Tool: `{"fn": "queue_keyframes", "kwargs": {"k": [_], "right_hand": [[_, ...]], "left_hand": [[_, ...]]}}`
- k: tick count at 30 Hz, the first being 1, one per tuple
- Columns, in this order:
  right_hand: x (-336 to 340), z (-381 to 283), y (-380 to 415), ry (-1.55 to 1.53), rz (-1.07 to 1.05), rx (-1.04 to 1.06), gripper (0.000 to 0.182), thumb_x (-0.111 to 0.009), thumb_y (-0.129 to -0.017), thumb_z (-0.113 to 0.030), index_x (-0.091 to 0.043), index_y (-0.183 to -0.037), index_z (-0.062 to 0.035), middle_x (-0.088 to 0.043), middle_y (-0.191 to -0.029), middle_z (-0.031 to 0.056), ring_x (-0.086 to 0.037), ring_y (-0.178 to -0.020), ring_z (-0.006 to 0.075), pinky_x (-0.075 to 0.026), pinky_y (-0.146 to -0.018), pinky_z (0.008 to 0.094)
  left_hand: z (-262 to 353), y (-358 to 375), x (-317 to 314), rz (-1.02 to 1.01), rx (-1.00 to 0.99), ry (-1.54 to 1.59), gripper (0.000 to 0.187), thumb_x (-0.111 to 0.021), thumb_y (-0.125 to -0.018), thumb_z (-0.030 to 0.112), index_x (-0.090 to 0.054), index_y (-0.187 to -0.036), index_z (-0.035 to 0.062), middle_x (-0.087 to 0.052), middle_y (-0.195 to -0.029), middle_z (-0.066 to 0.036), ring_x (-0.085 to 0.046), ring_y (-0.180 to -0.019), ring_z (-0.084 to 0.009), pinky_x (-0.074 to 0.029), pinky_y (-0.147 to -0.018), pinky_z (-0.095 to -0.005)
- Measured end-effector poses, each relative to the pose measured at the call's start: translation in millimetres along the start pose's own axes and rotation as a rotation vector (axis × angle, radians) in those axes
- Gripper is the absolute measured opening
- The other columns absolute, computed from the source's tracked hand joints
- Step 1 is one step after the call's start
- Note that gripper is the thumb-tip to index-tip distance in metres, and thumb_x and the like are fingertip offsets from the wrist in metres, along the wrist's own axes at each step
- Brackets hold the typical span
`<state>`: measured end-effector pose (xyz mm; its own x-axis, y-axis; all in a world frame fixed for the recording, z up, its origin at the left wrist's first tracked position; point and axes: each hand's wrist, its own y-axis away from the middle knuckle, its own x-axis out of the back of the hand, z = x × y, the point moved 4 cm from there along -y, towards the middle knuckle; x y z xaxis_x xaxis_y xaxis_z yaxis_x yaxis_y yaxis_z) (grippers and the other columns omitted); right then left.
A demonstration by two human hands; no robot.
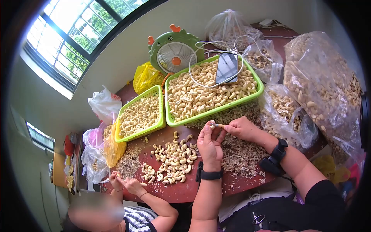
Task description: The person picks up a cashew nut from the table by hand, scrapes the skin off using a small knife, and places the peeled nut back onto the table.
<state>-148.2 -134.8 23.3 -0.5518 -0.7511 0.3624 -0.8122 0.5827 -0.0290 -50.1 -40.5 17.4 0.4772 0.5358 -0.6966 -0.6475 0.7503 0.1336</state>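
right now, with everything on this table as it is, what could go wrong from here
The right hand holds a small tool against a nut in the left hand; a slip could nick that hand.

The white cable loops around the phone on the large green basket's cashews; a snag might drag the phone off.

The scraps and loose cashews lie close together and might mix.

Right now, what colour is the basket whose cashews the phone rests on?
Lime green; the basket shows best in the head view.
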Motion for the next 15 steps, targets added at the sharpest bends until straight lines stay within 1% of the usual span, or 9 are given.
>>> {"fn": "queue_keyframes", "kwargs": {"k": [4,9,12,15], "right_hand": [[0.5,-0.9,-0.5,0.008,-0.003,0.012,0.042,-0.049,-0.081,-0.037,-0.057,-0.063,-0.0002,-0.044,-0.046,0.0022,-0.039,-0.044,0.0081,-0.034,-0.042,0.0253],[2.3,-2.9,1.8,-0.029,0.003,0.011,0.042,-0.049,-0.081,-0.037,-0.057,-0.062,-0.0002,-0.043,-0.045,0.0018,-0.038,-0.043,0.0081,-0.033,-0.041,0.0253],[1.3,-0.6,0.6,-0.018,-0.009,0.017,0.042,-0.049,-0.08,-0.038,-0.057,-0.062,-0.0003,-0.043,-0.045,0.0018,-0.038,-0.043,0.0081,-0.032,-0.041,0.0253],[0.3,0.5,0.0,-0.001,-0.022,0.024,0.042,-0.05,-0.08,-0.038,-0.057,-0.062,-0.0005,-0.043,-0.045,0.0019,-0.038,-0.043,0.0081,-0.033,-0.041,0.0256]], "left_hand": [[0.3,-0.9,0.7,-0.024,-0.005,-0.011,0.019,-0.05,-0.084,0.015,-0.053,-0.099,0.0035,-0.058,-0.091,-0.006,-0.057,-0.083,-0.0175,-0.051,-0.072,-0.0348],[0.6,-0.7,-0.6,-0.051,-0.043,-0.031,0.021,-0.052,-0.081,0.005,-0.052,-0.101,0.0019,-0.057,-0.094,-0.007,-0.057,-0.084,-0.0178,-0.051,-0.073,-0.037],[2.1,-1.7,1.2,-0.057,-0.058,-0.028,0.022,-0.052,-0.08,0.001,-0.051,-0.102,0.0016,-0.057,-0.095,-0.007,-0.057,-0.085,-0.018,-0.052,-0.073,-0.0376],[4.4,-1.6,2.7,-0.041,-0.072,-0.032,0.023,-0.051,-0.08,0.001,-0.051,-0.102,0.0015,-0.057,-0.095,-0.008,-0.057,-0.085,-0.0183,-0.052,-0.073,-0.0378]]}}
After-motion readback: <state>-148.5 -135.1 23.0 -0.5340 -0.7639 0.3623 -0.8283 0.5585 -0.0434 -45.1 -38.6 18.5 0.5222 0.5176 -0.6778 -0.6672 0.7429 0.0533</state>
